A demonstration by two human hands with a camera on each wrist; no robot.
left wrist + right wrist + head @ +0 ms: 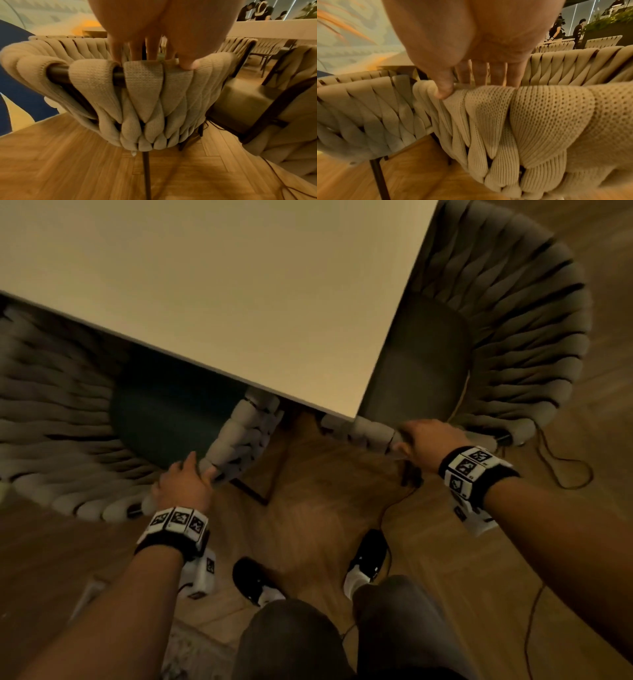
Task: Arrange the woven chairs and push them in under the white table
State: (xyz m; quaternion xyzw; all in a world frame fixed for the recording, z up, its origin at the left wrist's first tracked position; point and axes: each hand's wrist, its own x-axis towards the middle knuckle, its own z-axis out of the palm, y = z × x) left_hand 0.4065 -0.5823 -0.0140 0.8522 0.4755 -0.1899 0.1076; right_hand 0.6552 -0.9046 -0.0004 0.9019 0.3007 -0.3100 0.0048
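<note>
While left hand fingers curl over left woven chair rim, right hand fingers grip right woven chair rim.

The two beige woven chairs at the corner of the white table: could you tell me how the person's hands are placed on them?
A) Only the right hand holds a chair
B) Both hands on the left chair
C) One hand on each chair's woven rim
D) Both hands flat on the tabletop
C: the left hand grips the rim of the left beige woven chair, while the right hand grips the rim of the right beige woven chair, at the white table corner.
</note>
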